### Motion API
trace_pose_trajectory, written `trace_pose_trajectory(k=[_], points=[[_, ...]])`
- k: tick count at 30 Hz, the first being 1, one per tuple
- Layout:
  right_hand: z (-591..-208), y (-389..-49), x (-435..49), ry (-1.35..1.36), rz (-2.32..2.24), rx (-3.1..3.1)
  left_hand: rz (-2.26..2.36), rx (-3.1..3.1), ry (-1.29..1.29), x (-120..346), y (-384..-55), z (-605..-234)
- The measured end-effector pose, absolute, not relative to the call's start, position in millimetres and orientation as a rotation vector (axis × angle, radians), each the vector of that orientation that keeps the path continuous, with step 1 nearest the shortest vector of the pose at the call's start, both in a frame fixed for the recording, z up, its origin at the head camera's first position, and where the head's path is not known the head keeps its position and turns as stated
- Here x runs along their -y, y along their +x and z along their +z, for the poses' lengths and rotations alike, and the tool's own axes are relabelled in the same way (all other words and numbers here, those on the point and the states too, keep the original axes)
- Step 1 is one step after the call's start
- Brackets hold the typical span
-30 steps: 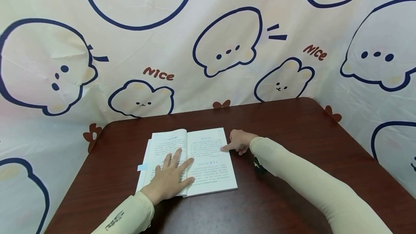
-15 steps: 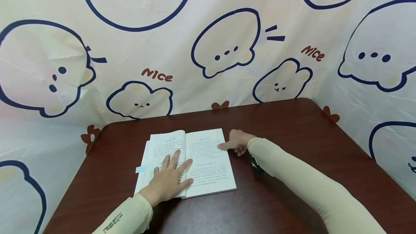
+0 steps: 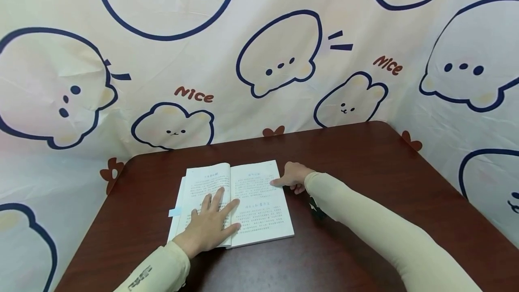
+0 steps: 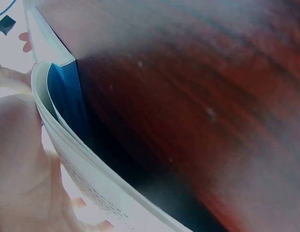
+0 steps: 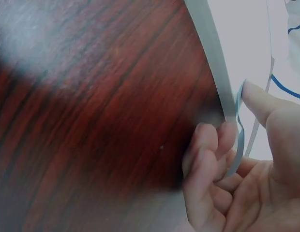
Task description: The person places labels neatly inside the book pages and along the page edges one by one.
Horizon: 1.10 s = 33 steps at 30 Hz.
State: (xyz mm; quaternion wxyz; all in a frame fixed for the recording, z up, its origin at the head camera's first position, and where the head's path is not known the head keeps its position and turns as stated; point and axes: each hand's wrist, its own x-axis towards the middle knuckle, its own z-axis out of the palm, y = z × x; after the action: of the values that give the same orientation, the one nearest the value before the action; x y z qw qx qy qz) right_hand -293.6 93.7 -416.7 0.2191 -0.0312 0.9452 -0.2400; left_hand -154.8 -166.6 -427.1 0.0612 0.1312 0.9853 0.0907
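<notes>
One dark reddish-brown table (image 3: 344, 157) is filling the lower part of the head view, with its far corners being rounded. Its surface is showing a wood grain and is reflecting some pale light. Behind it and at both sides, a whitish cloth (image 3: 227, 116) is hanging, bearing big navy outlines of animals, brown flowers and the word "Nice" in two places; some light wrinkles are crossing it. An open book (image 3: 263, 220) is lying on the table, left of its middle, and a light blue tab (image 3: 175, 212) is sticking out from its left edge. The left hand (image 3: 208, 224) is resting flat on the left page, fingers spread and gripping nothing, two of them reaching past the fold. The right hand (image 3: 295, 175) is bending its fingers beside the right edge, and in the right wrist view it is pinching a thin bluish strip (image 5: 241, 140), the thumb touching the page. Pale sleeves (image 3: 365, 215) are covering both arms.
</notes>
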Motion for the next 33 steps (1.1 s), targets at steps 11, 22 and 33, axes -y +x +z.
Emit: trace_pose_trajectory(k=[11,22,33], points=[[-418,-295,-95,-0.125,-0.668,-2.639,0.275,-2.988,0.390,167,-155,-425],[-412,-296,-109,-0.204,-0.717,-2.494,0.313,-2.980,0.396,166,-153,-429],[-414,-303,-120,-0.303,-0.840,-2.373,0.283,-2.990,0.386,167,-154,-430]])
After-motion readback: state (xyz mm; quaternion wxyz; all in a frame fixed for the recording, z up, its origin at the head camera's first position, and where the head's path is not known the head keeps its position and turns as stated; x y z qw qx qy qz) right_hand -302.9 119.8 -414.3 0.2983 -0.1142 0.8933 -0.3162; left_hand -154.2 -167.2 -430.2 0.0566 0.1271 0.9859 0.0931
